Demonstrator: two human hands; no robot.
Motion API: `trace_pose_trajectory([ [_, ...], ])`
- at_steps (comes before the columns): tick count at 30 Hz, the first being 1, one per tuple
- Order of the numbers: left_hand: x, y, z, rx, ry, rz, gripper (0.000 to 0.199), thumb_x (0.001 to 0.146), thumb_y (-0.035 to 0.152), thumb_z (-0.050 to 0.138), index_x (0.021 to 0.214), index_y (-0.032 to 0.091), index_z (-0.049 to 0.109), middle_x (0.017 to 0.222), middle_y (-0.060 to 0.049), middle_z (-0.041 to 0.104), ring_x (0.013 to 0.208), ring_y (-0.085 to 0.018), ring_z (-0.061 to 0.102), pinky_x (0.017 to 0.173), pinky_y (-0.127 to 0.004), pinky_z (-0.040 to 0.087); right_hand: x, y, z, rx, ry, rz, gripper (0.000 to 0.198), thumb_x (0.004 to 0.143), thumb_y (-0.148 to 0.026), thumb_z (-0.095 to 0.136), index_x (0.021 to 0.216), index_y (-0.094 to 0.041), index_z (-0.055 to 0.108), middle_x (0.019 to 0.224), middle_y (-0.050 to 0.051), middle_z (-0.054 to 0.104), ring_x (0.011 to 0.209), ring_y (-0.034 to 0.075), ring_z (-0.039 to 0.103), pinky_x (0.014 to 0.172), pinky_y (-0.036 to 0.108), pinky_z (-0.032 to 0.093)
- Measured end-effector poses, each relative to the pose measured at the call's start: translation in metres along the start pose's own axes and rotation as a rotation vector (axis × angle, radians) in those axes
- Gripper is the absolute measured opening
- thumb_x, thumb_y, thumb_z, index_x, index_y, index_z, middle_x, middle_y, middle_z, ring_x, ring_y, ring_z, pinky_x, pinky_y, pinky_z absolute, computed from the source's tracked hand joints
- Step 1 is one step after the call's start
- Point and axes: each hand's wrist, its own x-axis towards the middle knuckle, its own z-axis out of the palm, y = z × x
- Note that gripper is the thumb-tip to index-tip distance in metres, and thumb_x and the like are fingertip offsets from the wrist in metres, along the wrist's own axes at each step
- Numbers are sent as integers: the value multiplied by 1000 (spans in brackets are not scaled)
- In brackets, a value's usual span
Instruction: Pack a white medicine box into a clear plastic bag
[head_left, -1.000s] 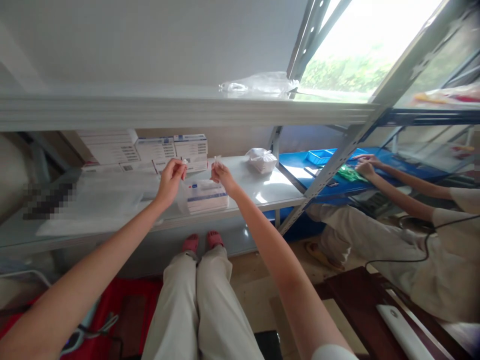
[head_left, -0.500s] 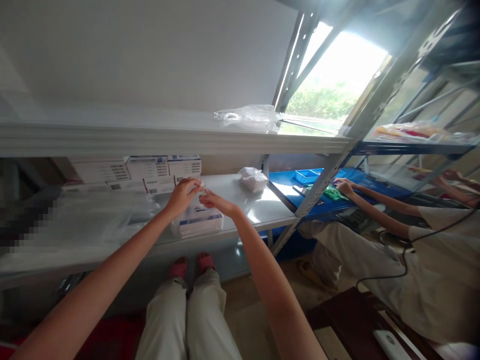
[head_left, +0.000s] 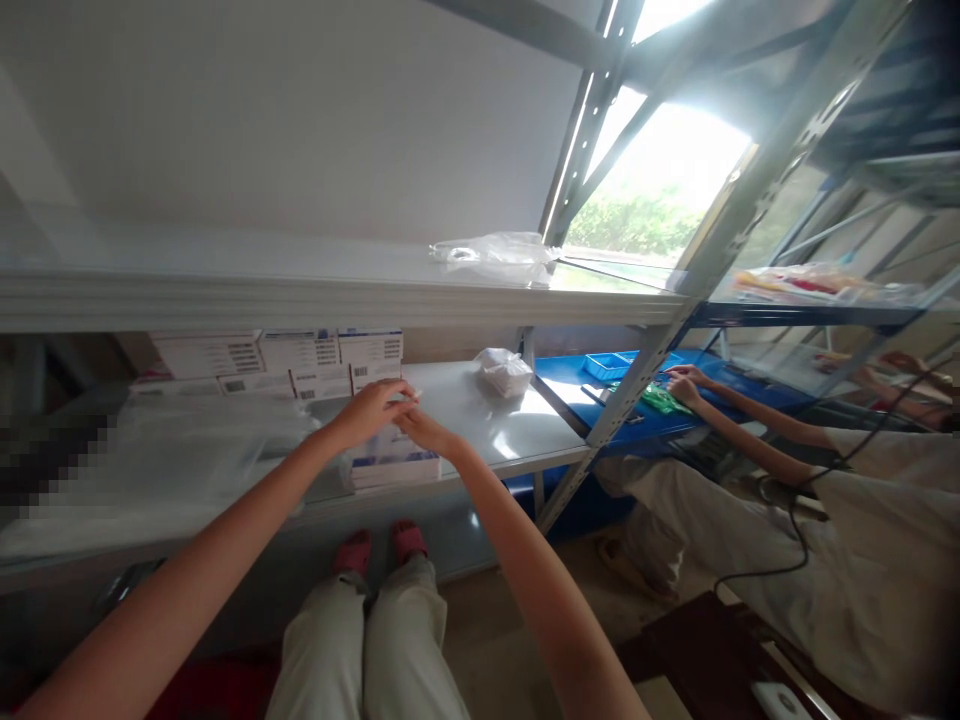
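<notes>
My left hand (head_left: 373, 412) and my right hand (head_left: 424, 428) meet over the grey shelf, fingers of both bent and pinched together. A small pale bit shows at the fingertips, too small to name. Right below them lies a stack of white-and-blue boxes (head_left: 396, 474), which looks wrapped in clear plastic; my hands partly cover its top. To the left of my hands, a pile of clear plastic bags (head_left: 172, 450) lies flat on the shelf.
White boxes with barcodes (head_left: 300, 352) are stacked at the back left. A plastic-wrapped packet (head_left: 504, 372) sits to the right. An upper shelf edge (head_left: 337, 305) crosses above my hands. Beyond a metal post (head_left: 637, 375), a co-worker's hands (head_left: 686, 385) handle green material on a blue table.
My hands have come closer together, the right one moving left so the fingers now overlap. The view has tilted slightly, so the shelf appears a little lower.
</notes>
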Motion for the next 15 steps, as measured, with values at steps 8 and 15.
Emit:
trace_pose_trajectory([
  [8, -12, 7, -10, 69, 30, 76, 20, 81, 36, 64, 93, 21, 70, 100, -7, 71, 96, -24, 65, 89, -37, 48, -4, -10, 2, 48, 164, 63, 24, 87, -31, 42, 71, -20, 56, 57, -3, 39, 61, 14, 39, 62, 28, 38],
  [15, -32, -8, -19, 156, 60, 80, 17, 81, 18, 50, 78, 20, 67, 85, -5, 68, 82, -21, 64, 78, -33, 50, -9, -5, 6, 85, 143, 135, 32, 89, -42, 42, 74, -20, 60, 56, -3, 44, 59, 13, 40, 59, 27, 33],
])
